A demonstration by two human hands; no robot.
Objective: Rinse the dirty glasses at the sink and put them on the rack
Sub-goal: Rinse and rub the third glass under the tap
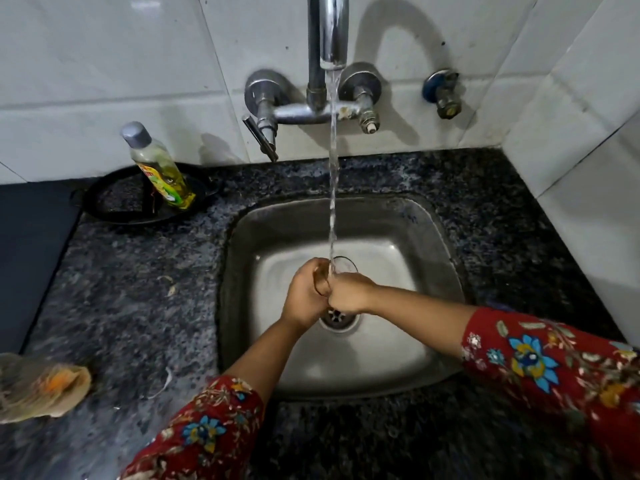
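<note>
- Head view: a clear drinking glass (341,268) is held over the middle of the steel sink (446,244), right above the drain (337,318), with the tap's stream (333,168) falling onto its rim.
- Left hand (304,296) wraps the glass's left side, fingers closed around the wall; right hand (348,292) grips the near side, fingers curled shut on it. Most of the glass is hidden behind both hands.
- Handling, as I judge it: light and rigid, but wet and slick, and brittle against the steel basin or the tap (329,29). A full wrap around the mid wall looks safer than pinching the thin rim.
- Dish soap bottle (159,168) stands on a dark round tray (114,206) at the worktop's back left, well apart from the sink.
- No rack shows, so I cannot tell where the glass must go.
</note>
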